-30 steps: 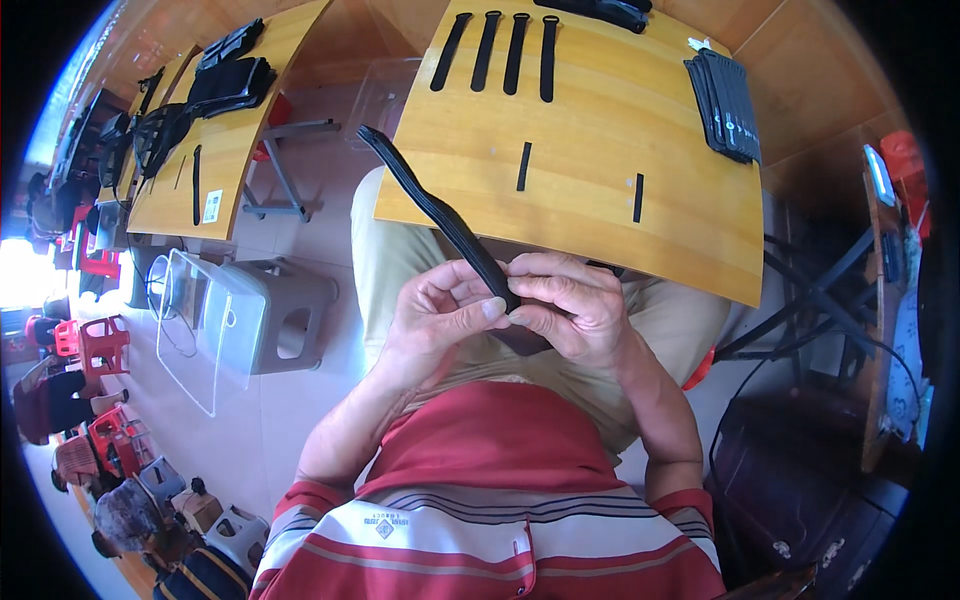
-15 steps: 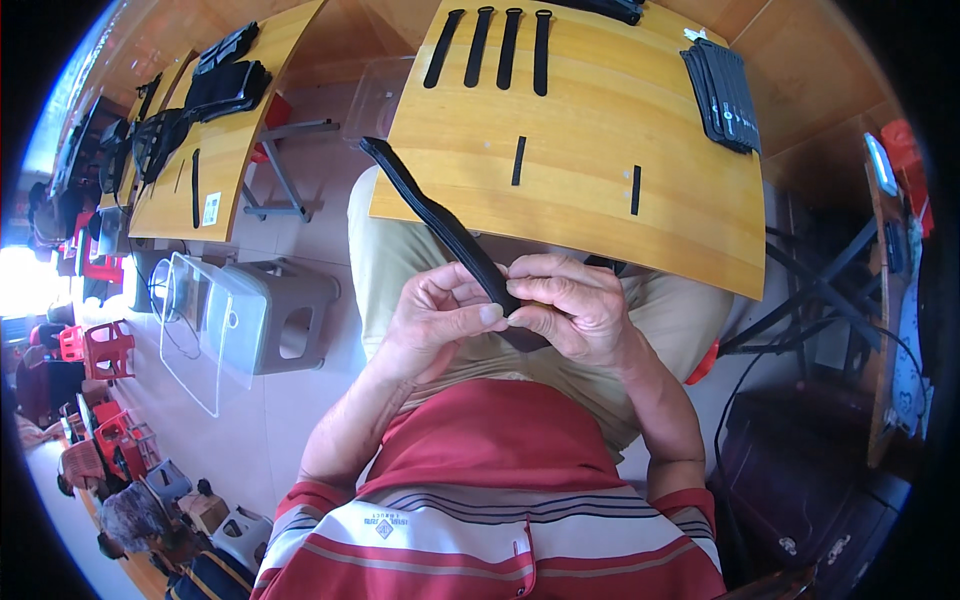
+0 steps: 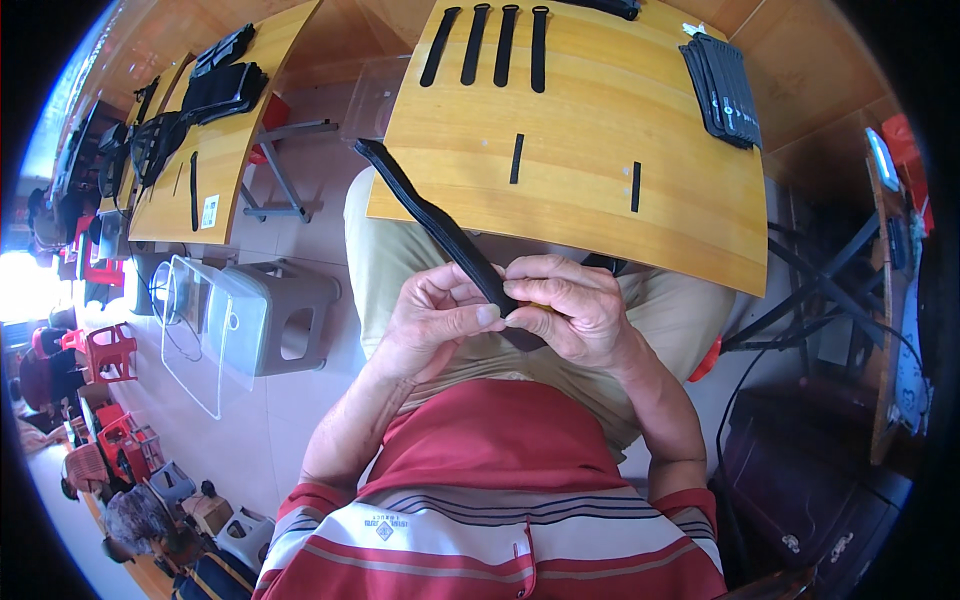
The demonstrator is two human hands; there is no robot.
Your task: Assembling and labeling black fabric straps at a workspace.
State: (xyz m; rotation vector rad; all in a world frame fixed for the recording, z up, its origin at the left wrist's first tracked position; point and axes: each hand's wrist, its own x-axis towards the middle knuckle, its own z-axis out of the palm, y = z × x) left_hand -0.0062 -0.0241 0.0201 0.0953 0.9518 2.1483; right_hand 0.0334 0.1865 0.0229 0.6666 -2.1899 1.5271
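Both hands, left and right, pinched the near end of the black strap, its long axis running toward ten o'clock past the counter edge.

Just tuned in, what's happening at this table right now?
A seated person holds one end of a long black strap between both hands over their lap: the left hand and right hand pinch it together, and the free end slants up past the edge of the wooden table. On the table lie four more straps in a row, two short black pieces and a stack of black pieces at the far right.
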